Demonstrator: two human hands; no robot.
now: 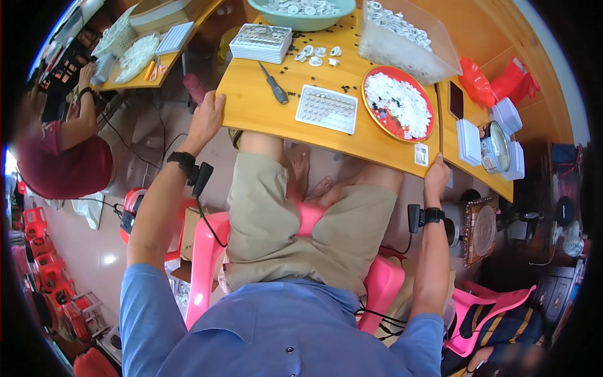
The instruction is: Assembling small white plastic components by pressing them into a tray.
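Note:
My left hand grips the left edge of the yellow wooden table near its front corner. At the front right corner my right hand holds the table edge. Between them, near the front edge, lies a white tray with rows of small round metallic pieces. To its left is a screwdriver with a dark handle. A round red tray full of small white parts stands to its right. Several white round parts and scattered small black pieces lie farther back.
At the back are a stack of white trays, a green basin and a clear bin of white parts. A phone and a tin sit on the right-hand table. A person works at the left.

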